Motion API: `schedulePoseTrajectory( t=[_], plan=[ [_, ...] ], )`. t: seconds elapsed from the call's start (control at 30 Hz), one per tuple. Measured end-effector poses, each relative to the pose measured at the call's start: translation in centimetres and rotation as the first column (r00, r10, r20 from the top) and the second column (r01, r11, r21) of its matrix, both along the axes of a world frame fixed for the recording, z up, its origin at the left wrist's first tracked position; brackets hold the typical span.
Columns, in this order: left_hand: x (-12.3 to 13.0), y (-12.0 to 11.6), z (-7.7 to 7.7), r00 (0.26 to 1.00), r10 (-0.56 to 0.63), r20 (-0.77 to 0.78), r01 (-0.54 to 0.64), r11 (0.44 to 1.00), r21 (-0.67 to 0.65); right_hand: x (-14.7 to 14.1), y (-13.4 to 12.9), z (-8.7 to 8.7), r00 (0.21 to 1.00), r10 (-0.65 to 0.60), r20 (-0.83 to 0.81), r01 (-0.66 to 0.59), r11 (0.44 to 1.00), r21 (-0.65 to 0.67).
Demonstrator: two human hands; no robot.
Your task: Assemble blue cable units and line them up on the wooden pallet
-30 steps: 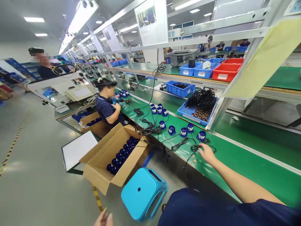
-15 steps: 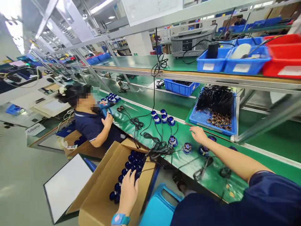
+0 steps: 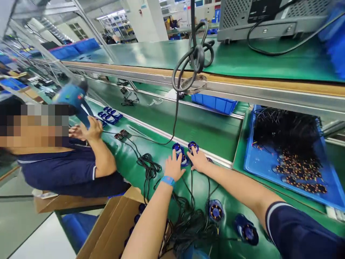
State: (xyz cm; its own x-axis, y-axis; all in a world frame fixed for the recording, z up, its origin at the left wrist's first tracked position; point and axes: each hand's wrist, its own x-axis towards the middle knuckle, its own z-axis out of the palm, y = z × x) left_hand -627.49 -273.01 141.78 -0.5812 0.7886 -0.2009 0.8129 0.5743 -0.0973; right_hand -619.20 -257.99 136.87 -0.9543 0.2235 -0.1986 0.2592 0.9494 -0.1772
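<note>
Left hand (image 3: 174, 166), wearing a blue wristband (image 3: 168, 180), has moved from over the cardboard carton (image 3: 107, 226) to the green bench (image 3: 231, 205), and the right hand (image 3: 198, 160) has come in beside it. Both are at a small cluster of blue round housings (image 3: 176, 147) just ahead, at 12 o'clock, the left over one part and the right over its neighbour. Fingers on each hand are spread; whether either grips a housing cannot be told. Taking the hands as the clock's centre, more housings sit at 5 o'clock, tangled black cables (image 3: 188, 232) at 6, and the carton at 8. At 9 o'clock is a co-worker in a navy shirt (image 3: 59, 178), holding up a blurred blue power drill (image 3: 70, 95). At 3 o'clock lies a blue tray (image 3: 254, 163) of dark wires (image 3: 285, 131) and small coppery parts (image 3: 299, 165).
</note>
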Motion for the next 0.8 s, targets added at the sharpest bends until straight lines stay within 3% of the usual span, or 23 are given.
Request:
schedulePoseTrajectory(
  t=[0.1, 0.27, 0.5, 0.57, 0.7, 0.8],
  plan=[
    [-1.8, 2.2, -1.6, 0.998, 0.040, 0.044, -0.037, 0.998, -0.059, 0.7, 0.0, -0.5, 0.999, 0.041, -0.014, -0.040, 0.996, 0.081],
    [-0.8, 3.0, -3.4, 0.991, 0.130, 0.017, -0.131, 0.985, 0.114, 1.9, -0.2, 0.0, 0.999, 0.042, -0.008, -0.041, 0.996, 0.074],
    [-0.2, 4.3, -2.9, 0.961, 0.275, 0.037, -0.277, 0.960, 0.053, 1.7, -1.3, 1.1, 0.999, 0.001, 0.043, -0.001, 1.000, 0.014],
    [-0.6, 3.8, -2.7, 0.961, 0.275, 0.025, -0.276, 0.961, 0.017, 1.8, -1.7, 1.2, 0.999, -0.025, 0.044, 0.025, 1.000, -0.001],
    [-1.0, 2.7, -2.9, 0.975, 0.223, -0.003, -0.223, 0.974, -0.027, 2.4, -2.4, 1.3, 0.998, 0.050, 0.038, -0.049, 0.998, -0.027],
    [-0.8, 2.5, -3.2, 0.966, 0.256, 0.028, -0.256, 0.967, -0.006, 2.3, -2.5, 1.4, 0.997, 0.048, 0.055, -0.044, 0.997, -0.061]
  ],
)
